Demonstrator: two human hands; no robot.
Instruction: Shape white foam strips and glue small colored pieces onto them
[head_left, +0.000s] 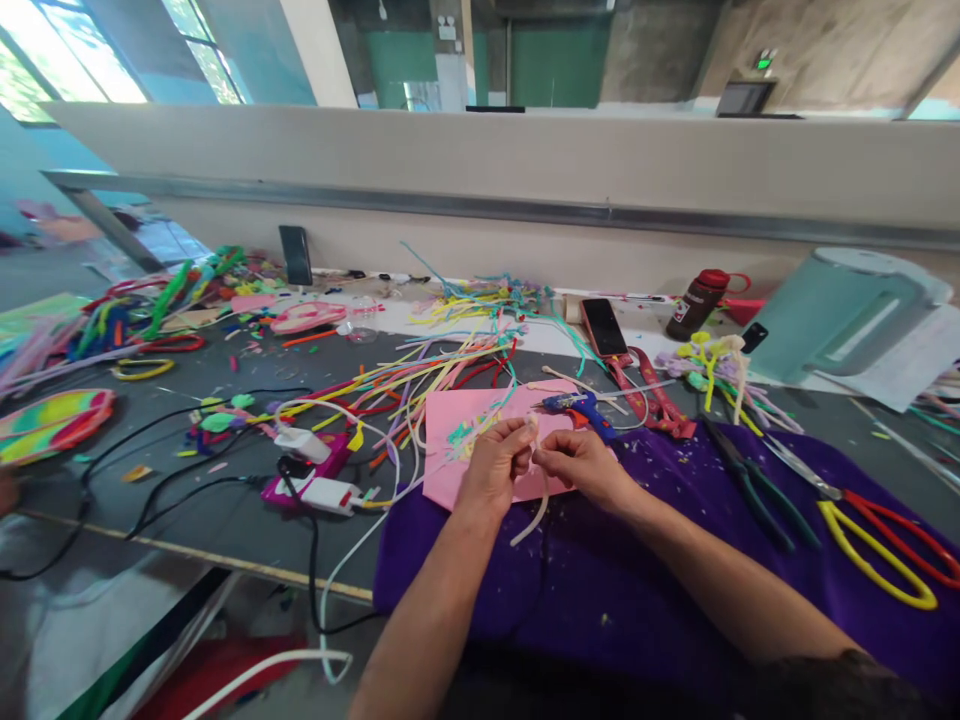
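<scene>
Above a pink sheet (444,415), my left hand (496,465) pinches the upper end of a cream pipe cleaner (537,522). My right hand (589,468) has thumb and fingers closed on the same piece, close beside the left fingertips. Its free end curves down over a purple cloth (600,560). The fingers partly hide the top of the pipe cleaner. Just beyond my right hand lies a blue glue gun (581,408) on the sheet. Small yellow and green scraps rest on the sheet left of my hands.
Right of my hands are green-handled pliers (761,495) and red-and-yellow scissors (874,545). Behind stand a brown bottle (696,305) and teal pitcher (829,315), near a phone (604,328). A magenta power strip (319,475) with cables and many pipe cleaners (420,375) lie left.
</scene>
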